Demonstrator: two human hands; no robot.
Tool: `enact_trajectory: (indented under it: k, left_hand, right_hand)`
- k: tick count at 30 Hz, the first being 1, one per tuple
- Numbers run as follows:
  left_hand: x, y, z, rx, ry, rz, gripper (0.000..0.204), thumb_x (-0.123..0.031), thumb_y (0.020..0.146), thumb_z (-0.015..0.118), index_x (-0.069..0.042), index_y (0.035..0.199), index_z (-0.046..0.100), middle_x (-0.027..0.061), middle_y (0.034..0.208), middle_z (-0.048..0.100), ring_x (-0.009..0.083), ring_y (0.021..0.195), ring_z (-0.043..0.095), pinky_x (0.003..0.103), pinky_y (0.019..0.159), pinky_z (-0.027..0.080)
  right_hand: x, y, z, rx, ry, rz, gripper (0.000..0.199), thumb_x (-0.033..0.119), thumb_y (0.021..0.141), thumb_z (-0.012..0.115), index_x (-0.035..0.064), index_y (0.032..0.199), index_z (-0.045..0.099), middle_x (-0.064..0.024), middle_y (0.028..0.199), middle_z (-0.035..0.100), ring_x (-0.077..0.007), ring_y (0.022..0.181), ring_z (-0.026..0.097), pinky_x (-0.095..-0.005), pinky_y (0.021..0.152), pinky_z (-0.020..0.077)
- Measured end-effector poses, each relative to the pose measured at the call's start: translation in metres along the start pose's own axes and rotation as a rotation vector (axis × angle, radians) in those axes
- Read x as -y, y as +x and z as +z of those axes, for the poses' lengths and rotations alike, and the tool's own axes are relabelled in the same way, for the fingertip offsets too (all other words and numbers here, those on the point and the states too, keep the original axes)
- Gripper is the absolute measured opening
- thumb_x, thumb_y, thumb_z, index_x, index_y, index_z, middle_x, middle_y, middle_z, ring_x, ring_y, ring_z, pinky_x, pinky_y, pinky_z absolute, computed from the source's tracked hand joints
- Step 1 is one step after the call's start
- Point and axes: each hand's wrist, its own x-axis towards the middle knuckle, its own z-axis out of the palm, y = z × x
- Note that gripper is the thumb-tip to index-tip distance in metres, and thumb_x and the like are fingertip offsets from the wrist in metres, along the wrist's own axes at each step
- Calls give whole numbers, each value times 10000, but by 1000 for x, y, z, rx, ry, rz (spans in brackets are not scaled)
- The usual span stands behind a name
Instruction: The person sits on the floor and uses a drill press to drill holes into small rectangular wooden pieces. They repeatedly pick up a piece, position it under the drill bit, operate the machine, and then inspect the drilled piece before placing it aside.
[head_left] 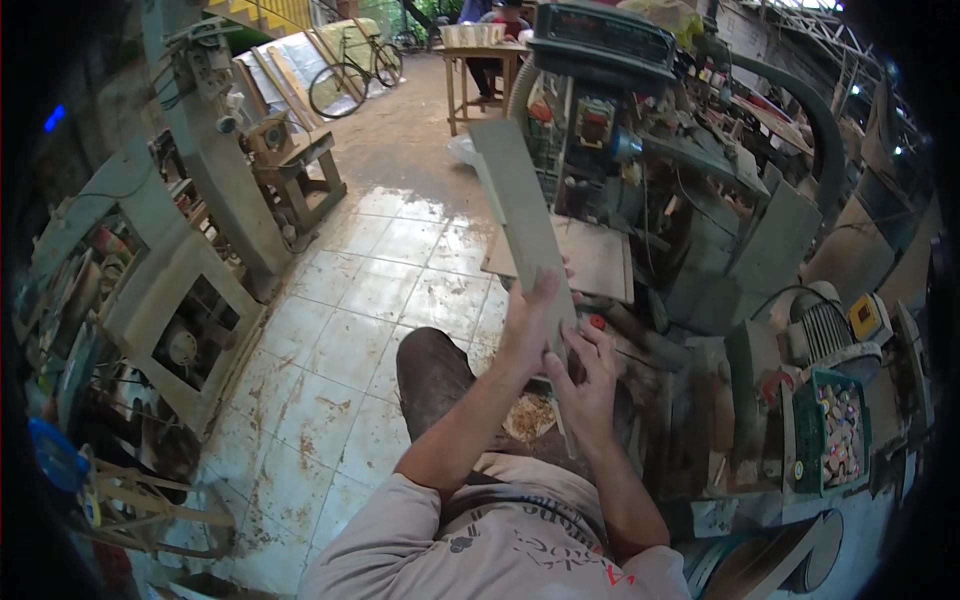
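From the head cam, the left hand (pixel 530 325) is wrapped around a long flat board (pixel 528 225), held up in the air so it crosses in front of the left edge of the pale table (pixel 604 262). The right hand (pixel 590 385) has bent fingers against the board's near end, but can't tell if it's really gripping.

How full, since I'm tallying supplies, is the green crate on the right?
The green crate isn't empty: small multicoloured pieces spread across its inside; how deep, I cannot tell.
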Motion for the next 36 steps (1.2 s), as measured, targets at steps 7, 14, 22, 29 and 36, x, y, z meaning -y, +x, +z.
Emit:
enact_trajectory:
  k: [7, 14, 22, 29, 36]
  left_hand:
    - [-50, 14, -22, -148, -236, 100, 495, -212, 872, 561, 27, 1290, 449, 154, 1164, 547, 290, 1106, 556, 506, 936, 508]
    - [-65, 23, -49, -164, -350, 253, 534, -230, 948, 445, -10, 1414, 304, 138, 1389, 449, 266, 1338, 389, 539, 1117, 318]
    - [-64, 25, -67, -112, -310, 306, 531, -286, 1000, 414, -44, 1453, 277, 118, 1482, 362, 231, 1391, 313, 447, 1122, 340]
    - [-65, 24, -97, -11, -451, 192, 442, -353, 976, 509, -38, 1286, 513, 93, 1141, 626, 195, 1056, 611, 359, 854, 550]
    - [-73, 9, -71, -117, -309, 197, 450, -367, 960, 538, -23, 1250, 532, 85, 1024, 641, 188, 942, 638, 348, 796, 563]
  right_hand:
    - [9, -7, -45, 205, 149, 283, 512, 136, 811, 737, 2, 1268, 547, -178, 1216, 561, -253, 1120, 562, -349, 945, 448]
    - [13, -36, -60, 273, 715, 662, 360, 105, 878, 688, -39, 1184, 567, -72, 1033, 663, -100, 929, 615, -251, 813, 503]
    - [23, -40, -50, 201, 636, 571, 315, 112, 891, 676, -54, 1144, 590, -77, 1007, 675, -87, 875, 625, -239, 742, 522]
    - [21, -42, -51, 220, 458, 484, 212, 88, 883, 681, -32, 1045, 617, -41, 933, 662, -63, 841, 591, -233, 734, 497]
    - [-4, -42, -51, 370, 394, 593, 279, 91, 847, 719, -15, 1089, 630, -32, 897, 662, -62, 801, 594, -226, 708, 490]
